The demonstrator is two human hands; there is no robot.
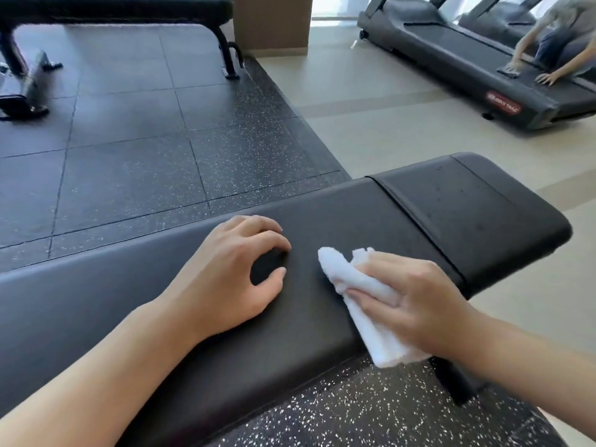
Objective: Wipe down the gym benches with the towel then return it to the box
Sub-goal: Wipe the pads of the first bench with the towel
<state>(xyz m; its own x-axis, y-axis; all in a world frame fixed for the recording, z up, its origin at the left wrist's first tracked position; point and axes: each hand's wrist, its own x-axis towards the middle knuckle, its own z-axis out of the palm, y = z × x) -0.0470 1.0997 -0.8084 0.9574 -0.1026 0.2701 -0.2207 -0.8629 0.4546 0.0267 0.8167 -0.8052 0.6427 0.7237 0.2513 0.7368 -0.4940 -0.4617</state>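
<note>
- Towel point(361, 304), white and bunched, is looking soft, light and limp; it is likely conforming to any surface and is best gripped across its folded middle, so loose ends are not dragging.
- Towel's near end is hanging past the near edge of the bench point(225, 359); its far end is lying on the pad.
- Right hand point(416, 304) is pressing the towel down, fingers curling over its middle and gripping it.
- Left hand point(232, 272) is resting on the pad just left of the towel, fingers loosely curled, holding nothing.
- Second bench point(113, 8) is standing far left.
- No box is showing.
</note>
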